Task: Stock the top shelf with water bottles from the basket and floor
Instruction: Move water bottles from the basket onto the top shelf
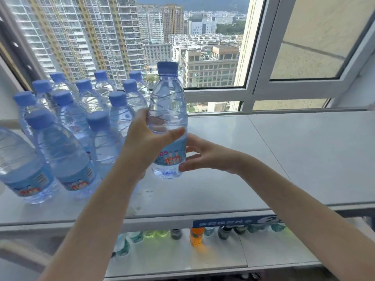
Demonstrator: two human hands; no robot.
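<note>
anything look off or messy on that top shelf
Nothing spilled or toppled: the water bottles stand capped; their lean looks like lens distortion. Only faint grimy specks mark the shelf near its front edge.

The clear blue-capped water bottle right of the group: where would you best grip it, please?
I'd grip the clear plastic water bottle around its ribbed middle, coming from the front or right: it stands upright, and other blue-capped bottles crowd its left.

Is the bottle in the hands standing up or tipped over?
Standing up: the bottle has its blue cap on top, base down.
</note>
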